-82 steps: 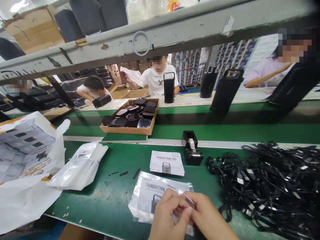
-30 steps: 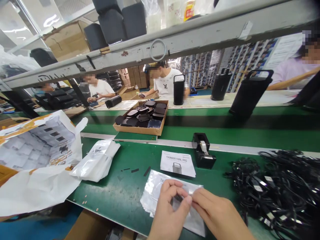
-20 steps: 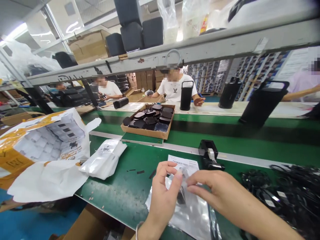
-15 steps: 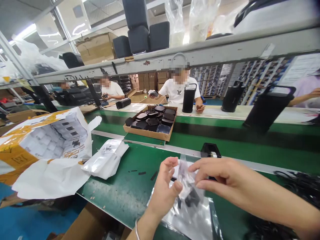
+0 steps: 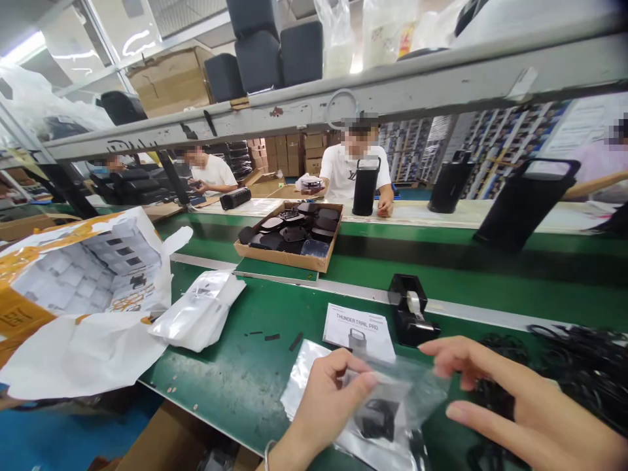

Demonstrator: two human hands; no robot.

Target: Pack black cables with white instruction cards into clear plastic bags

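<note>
My left hand (image 5: 326, 405) pinches the top edge of a clear plastic bag (image 5: 392, 402) with a small black part inside. It holds the bag just above a pile of more clear bags (image 5: 301, 383) on the green table. To the right of the bag my right hand (image 5: 515, 405) hovers with its fingers spread, and nothing is in it. A white "Thunder Trail Pro" booklet (image 5: 358, 330) lies just beyond the bag.
A black tape dispenser (image 5: 409, 317) stands behind the booklet. Tangled black cables (image 5: 579, 360) fill the right. A stack of plastic bags (image 5: 199, 317) and an open white-lined carton (image 5: 83, 281) lie left. A cardboard tray of black parts (image 5: 289, 239) and black speakers (image 5: 520, 203) sit on the conveyor; people work opposite.
Both hands were pinching the bag's mouth over the pile. They lifted the bag, then my right hand let go and moved off to the right. The bag has dropped lower again.
</note>
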